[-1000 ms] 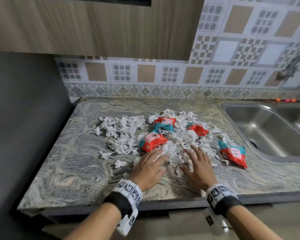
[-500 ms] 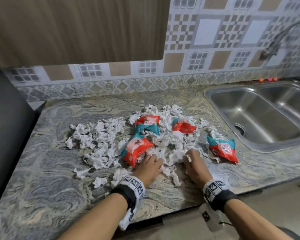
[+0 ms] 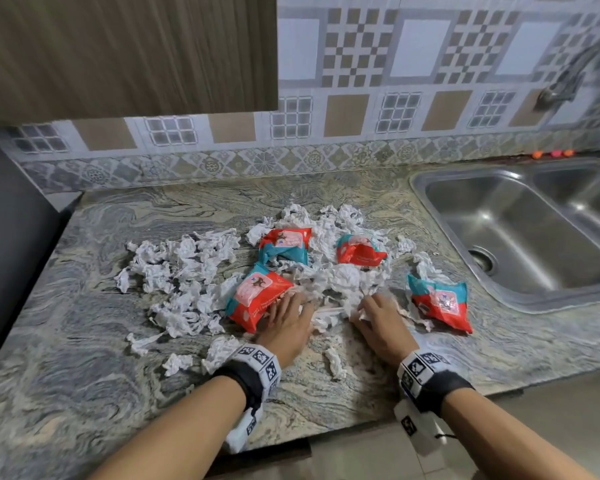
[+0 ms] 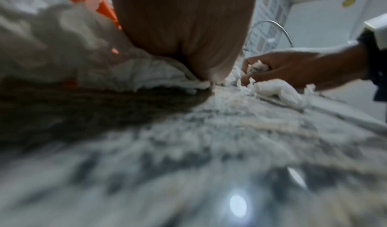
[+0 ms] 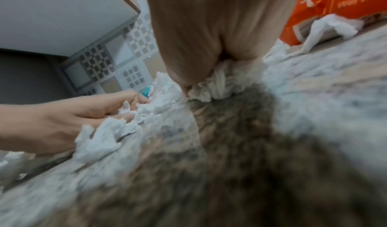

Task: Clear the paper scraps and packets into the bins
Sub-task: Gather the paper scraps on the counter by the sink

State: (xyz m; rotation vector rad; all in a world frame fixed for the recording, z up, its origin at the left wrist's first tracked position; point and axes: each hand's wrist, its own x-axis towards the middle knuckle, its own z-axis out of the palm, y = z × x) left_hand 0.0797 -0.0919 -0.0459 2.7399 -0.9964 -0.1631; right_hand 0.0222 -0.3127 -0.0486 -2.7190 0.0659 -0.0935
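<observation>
Near front edge of countertop (image 3: 84, 341):
Left hand (image 3: 288, 327): palm down, fingers curled around paper scraps (image 3: 329, 289)
Right hand (image 3: 381, 323): palm down, clutching scraps
Packets (image 3: 440, 301): four, among scraps, mid-countertop

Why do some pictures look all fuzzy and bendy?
Head view: sharp near the paper scraps, but the countertop edges bend from the wide lens. Left wrist view: countertop blurred, with a glare spot. Right wrist view: blurred too, dark shadow under the right hand.
</observation>
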